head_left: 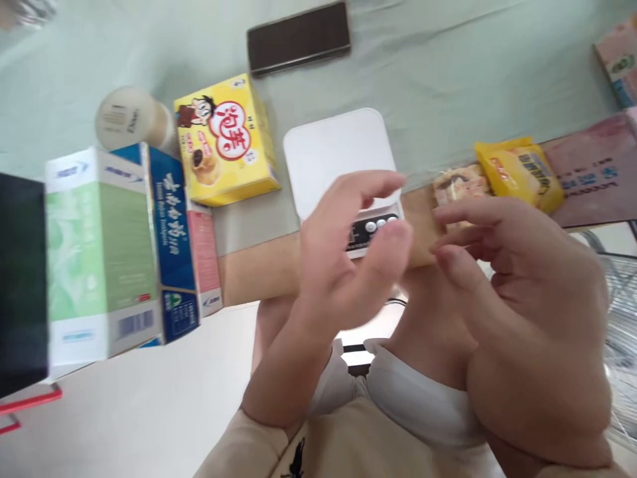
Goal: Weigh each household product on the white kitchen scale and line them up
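Observation:
My left hand (343, 252) is raised over the front of a white kitchen scale (341, 156), its thumb and fingers apart with nothing between them. It partly covers the scale's dark panel (361, 236) with round buttons. To the right, my right hand (522, 285) hovers by the table edge, slightly blurred. Its index finger is apart from the thumb, the other fingers are curled, and I see nothing held. Just beyond its fingertips lie a clear-wrapped snack (460, 184) and a yellow snack packet (520, 174). The scale's white platform bears nothing.
Left of the scale stand a yellow puff box (226, 139), a blue toothpaste box (172, 232), a green-and-white carton (102, 259) and a round-lidded jar (127, 119). A dark phone-like slab (298, 38) lies behind. At right are a pink package (597, 169) and a wire rack (622, 292).

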The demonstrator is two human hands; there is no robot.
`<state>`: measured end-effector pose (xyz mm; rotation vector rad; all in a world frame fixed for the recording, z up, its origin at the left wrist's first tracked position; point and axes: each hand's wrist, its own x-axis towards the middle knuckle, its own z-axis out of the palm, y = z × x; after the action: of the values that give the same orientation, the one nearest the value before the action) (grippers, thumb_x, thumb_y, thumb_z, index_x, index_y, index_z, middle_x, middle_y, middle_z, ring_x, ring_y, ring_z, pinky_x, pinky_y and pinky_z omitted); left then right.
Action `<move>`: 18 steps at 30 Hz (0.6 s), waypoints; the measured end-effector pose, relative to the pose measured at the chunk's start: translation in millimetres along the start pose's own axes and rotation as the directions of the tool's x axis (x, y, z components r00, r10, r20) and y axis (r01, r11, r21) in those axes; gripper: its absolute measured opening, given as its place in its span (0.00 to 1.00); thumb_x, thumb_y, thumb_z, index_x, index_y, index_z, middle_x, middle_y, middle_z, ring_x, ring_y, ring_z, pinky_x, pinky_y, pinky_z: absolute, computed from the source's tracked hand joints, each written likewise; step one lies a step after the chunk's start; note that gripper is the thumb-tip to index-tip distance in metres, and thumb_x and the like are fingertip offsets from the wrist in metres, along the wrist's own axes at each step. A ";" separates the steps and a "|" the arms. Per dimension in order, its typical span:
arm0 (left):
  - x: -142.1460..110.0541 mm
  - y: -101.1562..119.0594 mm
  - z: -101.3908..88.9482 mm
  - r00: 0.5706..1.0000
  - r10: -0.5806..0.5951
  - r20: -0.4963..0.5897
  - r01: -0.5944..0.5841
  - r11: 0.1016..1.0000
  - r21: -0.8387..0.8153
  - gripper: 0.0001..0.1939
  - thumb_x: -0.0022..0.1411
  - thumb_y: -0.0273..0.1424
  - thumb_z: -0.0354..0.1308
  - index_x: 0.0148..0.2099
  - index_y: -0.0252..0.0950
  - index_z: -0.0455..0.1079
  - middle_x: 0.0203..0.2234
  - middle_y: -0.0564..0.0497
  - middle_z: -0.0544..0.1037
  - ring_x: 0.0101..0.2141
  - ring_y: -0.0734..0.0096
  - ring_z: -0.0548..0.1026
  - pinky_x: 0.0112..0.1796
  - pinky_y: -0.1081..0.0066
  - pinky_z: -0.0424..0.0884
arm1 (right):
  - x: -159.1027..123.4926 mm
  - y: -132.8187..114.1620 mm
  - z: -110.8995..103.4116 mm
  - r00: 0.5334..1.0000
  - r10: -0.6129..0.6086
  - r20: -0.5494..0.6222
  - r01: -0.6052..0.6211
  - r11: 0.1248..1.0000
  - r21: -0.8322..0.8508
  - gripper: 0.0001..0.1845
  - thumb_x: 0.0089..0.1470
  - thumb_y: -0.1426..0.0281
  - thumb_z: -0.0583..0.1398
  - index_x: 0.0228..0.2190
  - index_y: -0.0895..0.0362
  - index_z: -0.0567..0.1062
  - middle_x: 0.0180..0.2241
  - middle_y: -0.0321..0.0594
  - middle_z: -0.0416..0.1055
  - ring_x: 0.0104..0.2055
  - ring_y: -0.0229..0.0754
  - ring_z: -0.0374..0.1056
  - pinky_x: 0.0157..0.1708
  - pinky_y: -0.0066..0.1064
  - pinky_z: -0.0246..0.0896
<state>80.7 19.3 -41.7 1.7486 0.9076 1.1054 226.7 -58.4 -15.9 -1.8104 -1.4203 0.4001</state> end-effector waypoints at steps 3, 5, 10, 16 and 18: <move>1.6 -24.9 -35.8 0.957 0.122 -0.264 -0.085 0.985 0.148 0.16 0.73 0.48 0.51 0.48 0.45 0.73 0.44 0.51 0.81 0.48 0.61 0.80 0.52 0.54 0.80 | 5.1 -14.2 20.2 0.992 -0.084 0.097 0.083 0.996 0.009 0.07 0.59 0.67 0.61 0.41 0.51 0.77 0.36 0.36 0.80 0.32 0.37 0.74 0.31 0.31 0.74; 1.4 -43.1 -57.5 0.906 0.179 -0.383 -0.097 0.969 0.226 0.17 0.71 0.50 0.53 0.46 0.44 0.74 0.44 0.49 0.80 0.50 0.61 0.79 0.55 0.53 0.78 | 11.3 -21.7 35.6 0.973 -0.184 0.140 0.178 0.983 0.049 0.06 0.59 0.67 0.61 0.39 0.52 0.76 0.36 0.37 0.80 0.33 0.38 0.76 0.30 0.30 0.74; -4.8 -72.3 -85.8 0.875 0.158 -0.458 0.018 0.933 0.358 0.24 0.72 0.55 0.48 0.53 0.44 0.73 0.58 0.43 0.72 0.64 0.56 0.69 0.68 0.47 0.64 | 40.2 -39.2 84.6 0.936 -0.270 0.227 0.265 0.963 0.053 0.11 0.59 0.67 0.59 0.44 0.52 0.76 0.45 0.41 0.81 0.40 0.43 0.79 0.37 0.38 0.78; -8.4 -68.1 -84.3 0.857 -0.047 -0.514 0.214 0.938 0.272 0.33 0.66 0.64 0.46 0.60 0.50 0.68 0.67 0.45 0.63 0.73 0.48 0.54 0.73 0.39 0.53 | 62.7 -57.6 131.9 0.929 -0.246 0.277 0.237 0.969 0.064 0.20 0.62 0.64 0.59 0.55 0.50 0.69 0.51 0.43 0.77 0.37 0.43 0.77 0.34 0.39 0.76; -8.9 -62.8 -84.8 0.838 -0.068 -0.541 0.235 0.940 0.246 0.34 0.65 0.65 0.46 0.60 0.50 0.69 0.68 0.45 0.62 0.74 0.47 0.53 0.73 0.39 0.51 | 61.4 -60.2 136.3 0.929 -0.216 0.300 0.206 0.976 0.063 0.21 0.62 0.62 0.59 0.56 0.50 0.68 0.52 0.43 0.77 0.31 0.39 0.75 0.33 0.38 0.75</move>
<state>-9.3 58.1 -81.5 1.5872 1.6044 1.4278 115.6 54.4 -46.0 -1.5977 -1.7924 0.6058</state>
